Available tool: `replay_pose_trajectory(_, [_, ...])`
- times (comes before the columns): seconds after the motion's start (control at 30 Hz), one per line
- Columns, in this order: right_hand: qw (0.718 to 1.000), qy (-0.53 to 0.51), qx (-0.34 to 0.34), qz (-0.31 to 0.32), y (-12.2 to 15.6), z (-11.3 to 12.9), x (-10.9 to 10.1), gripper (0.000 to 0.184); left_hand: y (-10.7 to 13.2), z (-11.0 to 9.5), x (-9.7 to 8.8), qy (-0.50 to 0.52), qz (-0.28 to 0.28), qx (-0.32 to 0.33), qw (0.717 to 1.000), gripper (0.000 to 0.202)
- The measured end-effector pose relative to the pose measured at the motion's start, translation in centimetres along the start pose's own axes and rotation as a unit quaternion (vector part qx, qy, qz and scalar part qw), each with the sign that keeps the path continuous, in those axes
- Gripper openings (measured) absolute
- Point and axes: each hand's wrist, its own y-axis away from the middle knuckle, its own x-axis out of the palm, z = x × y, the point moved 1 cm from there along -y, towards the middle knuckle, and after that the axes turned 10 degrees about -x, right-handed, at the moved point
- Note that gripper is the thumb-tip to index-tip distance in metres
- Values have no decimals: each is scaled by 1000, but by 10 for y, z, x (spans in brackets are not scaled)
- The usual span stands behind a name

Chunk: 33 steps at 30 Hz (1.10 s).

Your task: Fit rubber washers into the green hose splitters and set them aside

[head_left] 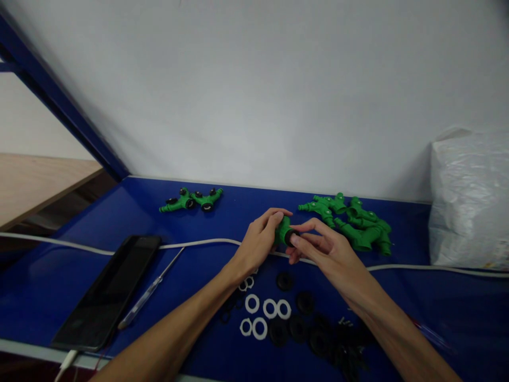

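My left hand (258,236) is closed around a green plastic hose splitter (283,227), much of it hidden by the fingers. My right hand (328,248) pinches a black ring (292,237) at the splitter's wide mouth; how deep it sits I cannot tell. Below the hands lie several white ring nuts (252,304) and several black threaded rings (305,302). Behind my right hand is a pile of green splitter bodies (363,228) without black parts. Two splitters fitted with black valves and rings (205,200) rest at the back left.
A white cable (210,242) runs across the blue table (131,212), passing behind my hands. On the left lie a black tablet-like device (109,292) and a screwdriver (149,293). A plastic-wrapped bundle (469,201) stands at the right; small black parts and screws (345,321) lie near my right forearm.
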Motion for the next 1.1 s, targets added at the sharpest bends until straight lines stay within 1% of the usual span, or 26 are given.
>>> replay_pose_trajectory(0.1, [1000, 2, 0, -2, 0, 0, 0, 30, 0, 1, 0, -5, -3, 9, 1000, 41])
replay_pose_trajectory(0.2, [1000, 1, -1, -8, 0, 0, 1, 32, -1, 1, 0, -4, -6, 3, 1000, 41])
replay_pose_trajectory(0.37, [999, -33, 15, -30, -1, 0, 4, 39, 1, -3, 1, 16, -42, 17, 999, 40])
replay_pose_trajectory(0.5, [998, -48, 19, -32, 0, -1, 6, 44, -4, 1, 1, 96, -46, -36, 994, 55])
replay_pose_trajectory(0.57, [999, -37, 8, -38, 0, -1, 6, 43, -9, 4, 2, 144, -29, -41, 988, 55])
replay_pose_trajectory(0.7, [997, -22, -12, -68, -1, -3, 3, 41, -13, 5, 5, 221, 61, -33, 973, 41])
replay_pose_trajectory(0.77, [996, -16, -19, -82, -2, -4, 2, 40, -11, 2, 7, 263, 84, -38, 960, 35])
replay_pose_trajectory(0.83, [995, -9, -25, -92, -2, -4, 1, 39, -8, -1, 8, 298, 87, -46, 949, 29])
replay_pose_trajectory(0.93, [994, 2, -35, -104, -2, -4, 1, 37, -4, -3, 9, 306, 83, -54, 947, 21])
replay_pose_trajectory(1.0, [993, 11, -39, -109, -3, -3, 0, 36, -3, -4, 10, 297, 82, -51, 950, 24])
replay_pose_trajectory(1.1, [994, 12, -36, -104, -3, -4, -2, 38, -3, -3, 10, 290, 96, -43, 951, 30])
